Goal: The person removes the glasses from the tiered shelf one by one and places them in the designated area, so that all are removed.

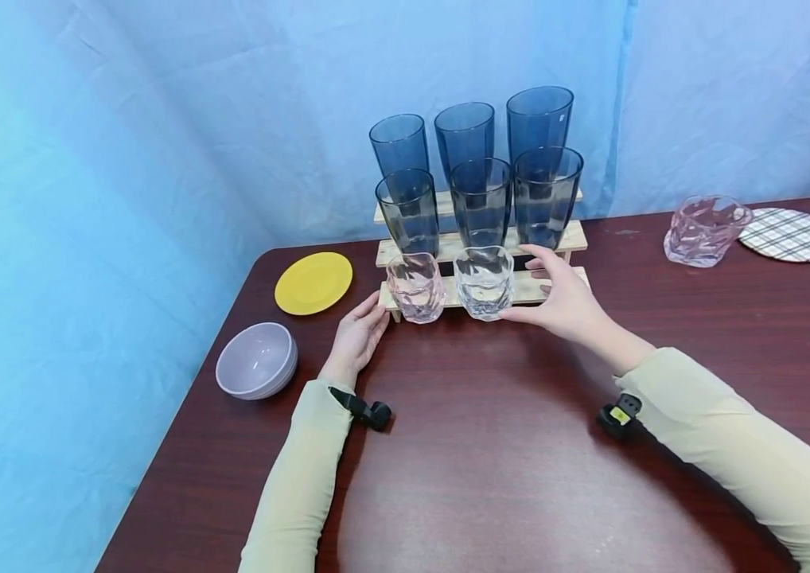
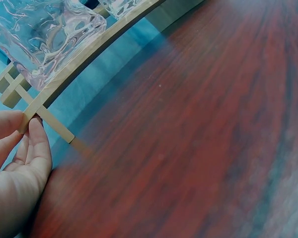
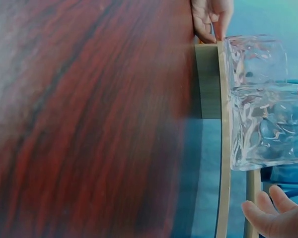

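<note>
A stepped wooden rack stands at the back of the table. At its left end, my left hand pinches the end of the lowest slat, thumb above and fingers below in the left wrist view. A pinkish glass tumbler sits on that slat near the hand. Beside it on the right stands a clear glass tumbler. My right hand is spread at the clear tumbler's right side, thumb near its base. In the right wrist view, the fingers show a gap from the clear tumbler.
Several tall blue-grey glasses fill the two upper tiers, close behind the right hand. A yellow plate and a lavender bowl lie on the left. At the far right, a pink tumbler stands against a checked plate.
</note>
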Motion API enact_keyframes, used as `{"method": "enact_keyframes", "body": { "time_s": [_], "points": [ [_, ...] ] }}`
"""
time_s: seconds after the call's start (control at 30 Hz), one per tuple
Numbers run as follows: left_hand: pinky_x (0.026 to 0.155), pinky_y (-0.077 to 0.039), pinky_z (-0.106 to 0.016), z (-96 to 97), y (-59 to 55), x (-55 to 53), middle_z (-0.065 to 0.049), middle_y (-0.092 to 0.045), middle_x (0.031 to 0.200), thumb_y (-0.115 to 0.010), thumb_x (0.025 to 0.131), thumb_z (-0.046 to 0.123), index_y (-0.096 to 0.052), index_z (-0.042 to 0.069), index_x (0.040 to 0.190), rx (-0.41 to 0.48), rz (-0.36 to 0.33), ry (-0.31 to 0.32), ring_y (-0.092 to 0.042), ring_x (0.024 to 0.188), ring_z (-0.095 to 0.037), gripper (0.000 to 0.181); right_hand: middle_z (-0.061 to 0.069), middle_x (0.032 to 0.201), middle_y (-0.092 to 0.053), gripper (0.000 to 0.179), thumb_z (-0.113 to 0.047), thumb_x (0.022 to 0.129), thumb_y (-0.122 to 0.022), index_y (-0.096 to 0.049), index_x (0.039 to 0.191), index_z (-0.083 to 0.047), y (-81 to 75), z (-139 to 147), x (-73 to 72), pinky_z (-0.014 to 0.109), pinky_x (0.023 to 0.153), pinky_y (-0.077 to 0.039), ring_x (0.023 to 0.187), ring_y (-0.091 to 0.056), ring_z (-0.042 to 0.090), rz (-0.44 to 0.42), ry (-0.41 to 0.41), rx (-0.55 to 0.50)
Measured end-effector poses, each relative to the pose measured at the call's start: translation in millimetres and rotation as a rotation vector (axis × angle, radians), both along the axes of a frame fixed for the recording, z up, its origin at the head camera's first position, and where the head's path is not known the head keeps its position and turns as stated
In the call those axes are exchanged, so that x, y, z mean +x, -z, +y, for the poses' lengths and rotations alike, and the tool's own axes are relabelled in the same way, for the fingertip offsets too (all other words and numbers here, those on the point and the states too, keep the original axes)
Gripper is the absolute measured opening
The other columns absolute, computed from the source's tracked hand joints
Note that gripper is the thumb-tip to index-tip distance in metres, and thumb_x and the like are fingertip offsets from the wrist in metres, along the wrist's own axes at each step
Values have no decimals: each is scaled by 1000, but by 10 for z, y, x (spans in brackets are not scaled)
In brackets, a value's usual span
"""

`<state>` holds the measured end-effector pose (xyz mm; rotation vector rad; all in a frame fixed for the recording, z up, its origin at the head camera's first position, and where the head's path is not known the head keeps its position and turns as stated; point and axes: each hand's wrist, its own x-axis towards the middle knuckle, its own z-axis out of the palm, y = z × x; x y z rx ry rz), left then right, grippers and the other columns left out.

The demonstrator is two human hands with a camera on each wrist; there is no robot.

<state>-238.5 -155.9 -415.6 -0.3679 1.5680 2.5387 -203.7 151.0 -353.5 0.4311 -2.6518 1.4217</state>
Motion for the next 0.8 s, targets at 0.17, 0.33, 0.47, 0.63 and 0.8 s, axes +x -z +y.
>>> {"method": "enact_keyframes", "body": {
  "time_s": [0.17, 0.33, 0.47, 0.63, 0.8],
  "points": [
    [79, -49, -14, 4, 0, -10, -16, -39, 147, -45, 97, -3, -39, 3, 143, -6, 6, -2, -57, 93, -6, 47, 25, 130, -46, 93, -20, 69, -85, -32, 144, -6, 22, -55, -40, 56, 99, -40, 121, -46, 41, -14, -3, 4],
    [78, -49, -14, 7, 4, -11, -16, -40, 146, -44, 97, -4, -40, 2, 143, 3, 10, -11, -58, 90, -5, 47, 25, 130, -46, 93, -20, 69, -84, -31, 144, -7, 48, -99, -65, 54, 99, -41, 121, -46, 41, -16, -7, 8],
    [78, -49, -13, 11, 7, -6, -17, -39, 146, -44, 97, -4, -39, 2, 143, 6, 9, -4, -58, 89, -4, 47, 25, 128, -47, 93, -19, 69, -85, -31, 144, -6, 74, -121, -75, 53, 99, -42, 120, -47, 41, -14, 0, 2],
    [78, -49, -13, 17, 10, -5, -16, -39, 147, -45, 97, -4, -39, 3, 143, 5, 6, 1, -58, 89, -4, 47, 25, 128, -45, 94, -17, 69, -84, -29, 145, -4, 80, -151, -78, 53, 100, -41, 121, -46, 41, -31, -1, -29],
    [78, -49, -13, 12, 12, -7, -16, -40, 147, -45, 97, -3, -40, 3, 143, -3, 10, -6, -58, 90, -5, 47, 25, 130, -43, 97, -18, 70, -84, -26, 147, -5, 74, -191, -92, 53, 100, -41, 122, -45, 40, -46, -6, -30]
  ]
}}
